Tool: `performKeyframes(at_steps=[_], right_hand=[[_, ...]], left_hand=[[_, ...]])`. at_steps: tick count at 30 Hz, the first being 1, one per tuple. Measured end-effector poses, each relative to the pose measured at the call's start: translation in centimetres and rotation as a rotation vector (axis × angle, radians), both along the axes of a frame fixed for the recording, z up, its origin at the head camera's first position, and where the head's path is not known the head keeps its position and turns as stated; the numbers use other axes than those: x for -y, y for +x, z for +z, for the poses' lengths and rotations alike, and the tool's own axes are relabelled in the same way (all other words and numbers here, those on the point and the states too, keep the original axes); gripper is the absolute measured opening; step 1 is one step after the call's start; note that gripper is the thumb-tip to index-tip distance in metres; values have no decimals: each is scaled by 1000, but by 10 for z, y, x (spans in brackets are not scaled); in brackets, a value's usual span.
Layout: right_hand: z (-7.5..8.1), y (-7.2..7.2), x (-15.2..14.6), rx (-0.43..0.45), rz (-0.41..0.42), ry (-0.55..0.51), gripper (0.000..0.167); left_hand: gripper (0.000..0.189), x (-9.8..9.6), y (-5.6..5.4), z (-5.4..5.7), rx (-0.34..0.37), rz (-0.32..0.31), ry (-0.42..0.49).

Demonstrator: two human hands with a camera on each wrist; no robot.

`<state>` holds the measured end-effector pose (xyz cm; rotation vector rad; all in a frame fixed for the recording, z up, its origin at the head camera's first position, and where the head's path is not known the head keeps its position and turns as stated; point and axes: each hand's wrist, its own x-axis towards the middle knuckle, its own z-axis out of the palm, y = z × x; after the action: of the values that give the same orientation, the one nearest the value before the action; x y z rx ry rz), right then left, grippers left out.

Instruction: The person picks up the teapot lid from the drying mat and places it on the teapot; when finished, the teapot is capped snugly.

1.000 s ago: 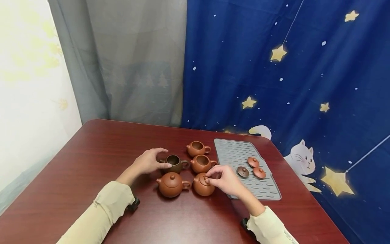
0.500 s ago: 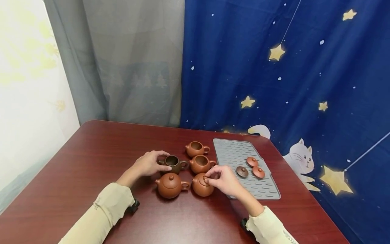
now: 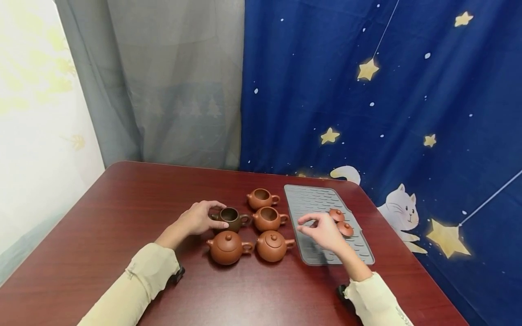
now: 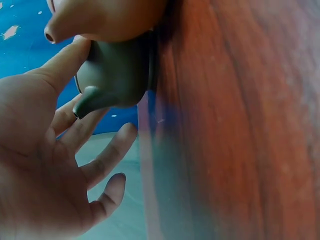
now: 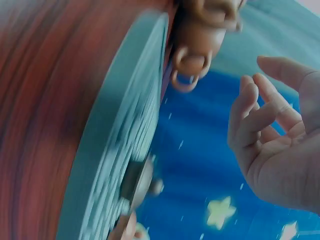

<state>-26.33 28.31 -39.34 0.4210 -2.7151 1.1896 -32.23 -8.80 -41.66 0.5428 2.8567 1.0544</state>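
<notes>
My left hand (image 3: pixel 200 218) holds a lidless dark brown teapot (image 3: pixel 233 222) by the spout side, thumb in front and fingers behind. In the left wrist view the teapot's body (image 4: pixel 117 72) shows between thumb and fingers, with the ring and little fingers apart from it. Two orange-brown teapots in front, one at left (image 3: pixel 225 250) and one at right (image 3: pixel 270 248), wear their lids. Over the grey mat (image 3: pixel 310 194) hovers my right hand (image 3: pixel 323 231), fingers loosely bent and nothing between them. A dark lid (image 5: pixel 144 184) lies on the mat below it, hidden by the hand in the head view.
Two more orange-brown teapots without lids stand behind, a nearer one (image 3: pixel 266 222) and a farther one (image 3: pixel 259 199). Two reddish lids, one behind (image 3: pixel 336 213) and one in front (image 3: pixel 345 229), lie on the mat. Curtains hang behind the dark red table (image 3: pixel 163 181).
My right hand has let go of the lid knob on the front right teapot and moved right over the mat. My left hand has closed in on the dark teapot.
</notes>
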Motion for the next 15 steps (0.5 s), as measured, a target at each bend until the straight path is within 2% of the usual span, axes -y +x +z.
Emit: performKeyframes(at_steps=[5,12,15], right_hand=[[-1,-5,-29,4,-143,30,14],[-5,-13,-54,1,-234,51,20],[-6,-14,-61,24,-271,113,22]], left_hand=[[57,0,-2,1,3,10,-27],[55,0,-1,3,-7,9,-56],[57,0,0,3,-14,6,-77]])
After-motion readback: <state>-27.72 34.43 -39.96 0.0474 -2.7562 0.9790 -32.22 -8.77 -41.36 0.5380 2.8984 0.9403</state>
